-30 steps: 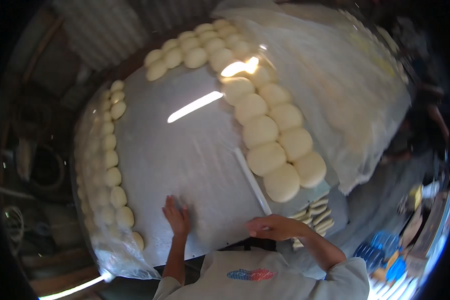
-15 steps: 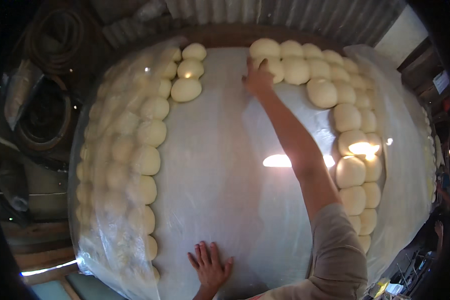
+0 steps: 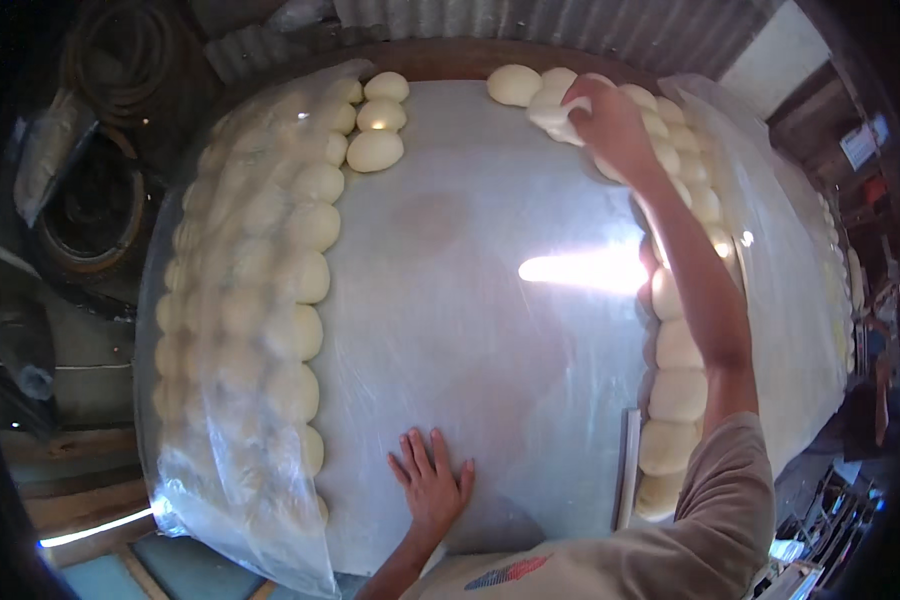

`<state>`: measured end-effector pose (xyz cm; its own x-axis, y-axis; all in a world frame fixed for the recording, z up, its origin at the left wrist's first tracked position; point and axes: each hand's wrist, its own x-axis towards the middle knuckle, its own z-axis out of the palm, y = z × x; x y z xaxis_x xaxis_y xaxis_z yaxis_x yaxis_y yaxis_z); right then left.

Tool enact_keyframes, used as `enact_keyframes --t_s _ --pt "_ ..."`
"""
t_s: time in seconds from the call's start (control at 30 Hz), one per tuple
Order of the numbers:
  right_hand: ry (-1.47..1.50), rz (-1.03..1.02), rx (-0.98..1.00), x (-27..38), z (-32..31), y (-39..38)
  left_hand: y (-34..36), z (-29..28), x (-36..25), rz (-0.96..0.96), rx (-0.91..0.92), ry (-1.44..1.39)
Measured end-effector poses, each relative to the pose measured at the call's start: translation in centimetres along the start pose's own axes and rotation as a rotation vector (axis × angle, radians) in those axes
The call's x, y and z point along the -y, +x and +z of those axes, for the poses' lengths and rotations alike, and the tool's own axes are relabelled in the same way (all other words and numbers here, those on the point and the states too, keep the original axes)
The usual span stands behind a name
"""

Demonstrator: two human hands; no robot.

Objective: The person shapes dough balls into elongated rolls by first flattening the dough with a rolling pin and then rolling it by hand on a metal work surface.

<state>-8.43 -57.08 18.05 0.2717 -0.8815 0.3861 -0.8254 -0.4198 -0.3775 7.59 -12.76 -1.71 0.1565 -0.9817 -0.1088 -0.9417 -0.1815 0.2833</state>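
At the far right of the metal tabletop (image 3: 450, 300), my right hand (image 3: 615, 125) is closed on a soft, pale dough ball (image 3: 553, 118). The dough looks stretched where the fingers pinch it, and part of it is hidden behind them. Directly beside it lies another round dough ball (image 3: 515, 86), at the end of the back row. My left hand (image 3: 433, 485) rests flat on the near part of the table with fingers spread, holding nothing. Rows of dough balls (image 3: 678, 395) run down the right side, partly covered by my right arm.
On the left, more dough balls (image 3: 295, 390) sit under a clear plastic sheet (image 3: 230, 500). Another plastic sheet (image 3: 790, 270) lies along the right. A thin bar (image 3: 626, 470) lies near the right row. Corrugated metal (image 3: 570, 35) stands behind the table.
My right hand has moved rightward along the back row and now grips a dough ball, its fingers previously spread. My left hand stays flat on the table. The view has shifted slightly.
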Motion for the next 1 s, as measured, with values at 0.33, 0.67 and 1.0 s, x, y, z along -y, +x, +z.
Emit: enact_keyframes --t_s 0.33,0.67,1.0 --pt "0.027 -0.117 0.489 8.4 0.9 -39.8 -0.6 1.7 0.5 0.057 -0.159 0.053" --pt "-0.574 0.489 0.217 -2.2 -4.8 -56.0 -1.0 3.1 1.0 0.071 -0.277 0.016" --pt "-0.180 -0.069 0.221 3.4 -2.7 -41.0 3.1 -5.3 -4.5 0.266 -0.584 -0.278"
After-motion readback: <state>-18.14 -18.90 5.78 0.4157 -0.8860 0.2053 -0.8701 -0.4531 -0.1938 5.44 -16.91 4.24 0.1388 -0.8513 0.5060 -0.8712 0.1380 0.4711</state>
